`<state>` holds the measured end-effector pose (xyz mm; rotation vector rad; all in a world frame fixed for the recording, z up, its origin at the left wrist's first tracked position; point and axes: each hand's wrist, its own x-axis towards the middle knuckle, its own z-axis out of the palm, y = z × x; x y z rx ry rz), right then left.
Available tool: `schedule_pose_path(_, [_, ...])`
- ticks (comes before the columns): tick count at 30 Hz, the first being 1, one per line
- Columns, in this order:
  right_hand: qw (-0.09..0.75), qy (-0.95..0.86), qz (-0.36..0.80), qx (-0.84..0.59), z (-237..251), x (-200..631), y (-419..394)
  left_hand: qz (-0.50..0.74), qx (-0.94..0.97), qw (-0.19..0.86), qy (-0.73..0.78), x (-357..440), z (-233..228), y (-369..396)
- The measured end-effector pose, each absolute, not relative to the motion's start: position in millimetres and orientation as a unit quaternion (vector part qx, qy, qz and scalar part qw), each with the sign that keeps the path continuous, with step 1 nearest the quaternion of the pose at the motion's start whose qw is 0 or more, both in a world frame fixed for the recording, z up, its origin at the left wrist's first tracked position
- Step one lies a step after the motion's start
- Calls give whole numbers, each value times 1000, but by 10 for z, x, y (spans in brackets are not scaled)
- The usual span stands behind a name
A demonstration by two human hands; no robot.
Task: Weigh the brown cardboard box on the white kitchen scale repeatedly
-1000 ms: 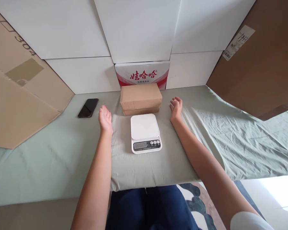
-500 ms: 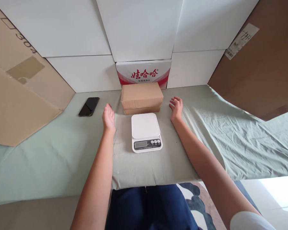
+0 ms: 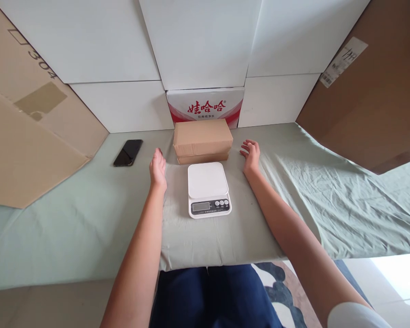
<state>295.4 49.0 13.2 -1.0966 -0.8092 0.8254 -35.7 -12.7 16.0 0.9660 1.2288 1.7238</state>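
A white digital kitchen scale [image 3: 207, 180] lies on the green cloth, its dark display and several round buttons towards me and its weighing plate bare. Just behind it sits a closed brown cardboard box [image 3: 203, 134]. My left hand [image 3: 157, 168] rests on its edge on the cloth left of the box and scale, fingers extended and holding nothing. To the right of the box, my right hand [image 3: 251, 155] lies on the cloth with fingers loosely curled and apart, also holding nothing. Neither hand touches the scale or the box.
A dark smartphone [image 3: 128, 152] lies left of my left hand. Behind the box stands a white and red carton [image 3: 205, 104] against white panels [image 3: 201, 43]. Large cardboard sheets flank the cloth-covered surface [image 3: 89, 218] at left [image 3: 44, 136] and right [image 3: 365, 100].
My left hand has shifted slightly to the right, towards the box. My right hand has hardly moved, and the scale and box stay where they were.
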Motion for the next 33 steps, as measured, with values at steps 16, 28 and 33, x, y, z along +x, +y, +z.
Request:
schedule_pose_path(16, [690,-399,353,-491,87,2978,510,652,424,390,493,-238,184,-176])
schedule_pose_path(28, [612,-527,418,-416,135,2501,197,615,503,384,471,-54,116,-303])
schedule_pose_path(33, [590,-587,381,-403,226,2354,73,622,479,381,489,-62,55,-231])
